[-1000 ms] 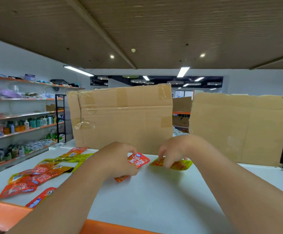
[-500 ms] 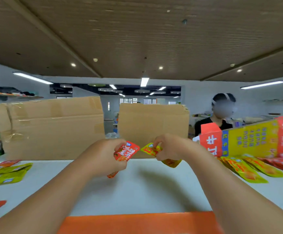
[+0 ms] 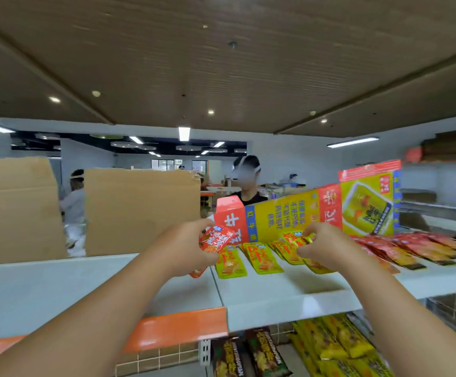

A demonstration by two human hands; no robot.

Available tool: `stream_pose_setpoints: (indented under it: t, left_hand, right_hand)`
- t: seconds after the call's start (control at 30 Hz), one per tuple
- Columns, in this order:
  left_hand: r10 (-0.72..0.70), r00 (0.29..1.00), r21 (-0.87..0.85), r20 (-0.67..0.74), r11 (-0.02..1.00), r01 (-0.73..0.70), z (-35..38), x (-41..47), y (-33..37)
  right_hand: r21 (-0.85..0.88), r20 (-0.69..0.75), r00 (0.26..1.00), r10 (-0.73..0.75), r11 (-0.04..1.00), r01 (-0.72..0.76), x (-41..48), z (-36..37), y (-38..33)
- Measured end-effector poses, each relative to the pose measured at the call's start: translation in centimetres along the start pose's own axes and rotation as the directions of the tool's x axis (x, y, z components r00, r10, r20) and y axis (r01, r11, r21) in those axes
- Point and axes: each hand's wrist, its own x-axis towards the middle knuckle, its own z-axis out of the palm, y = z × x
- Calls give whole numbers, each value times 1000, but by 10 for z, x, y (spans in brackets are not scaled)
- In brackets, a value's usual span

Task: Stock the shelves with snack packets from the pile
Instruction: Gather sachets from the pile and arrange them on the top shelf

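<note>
Because each hand carries one packet of a different colour, the stocking looks sorted rather than random. At centre frame the left hand [image 3: 183,248] has its grip closed on a red snack packet [image 3: 213,238], pinching it so that the printed face stands up above the white shelf top [image 3: 276,287]. Right of centre, the right hand [image 3: 323,247] has its grip closed in the same way on a yellow snack packet [image 3: 296,238]. Both packets are in the air, just above the row of yellow packets [image 3: 261,258] that lies flat between the hands. These are laid side by side with their short ends toward the shelf's front edge, which probably keeps the labels readable. Further right lies a similar row of red packets [image 3: 411,250], so the colours are grouped. Behind both rows a red-and-yellow printed carton [image 3: 316,210] stands on edge, seemingly as a backstop, and brown cardboard sheets [image 3: 140,210] do the same at the left of the frame. I judge that the yellow packet belongs in the near yellow row, while the red one belongs with the red row at the right.
</note>
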Motion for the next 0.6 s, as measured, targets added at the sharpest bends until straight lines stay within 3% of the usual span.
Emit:
stream_pose_setpoints:
  t: [0.17,0.6]
  left_hand:
    - [11,999,13,31,1000,-11,24,21,15]
    - [200,974,30,105,978,-205,53,106,14]
  right_hand:
    - [1,-4,1000,18,1000,-18,15,-4,26]
    - [-164,-4,997,83,983,-82,80,45,19]
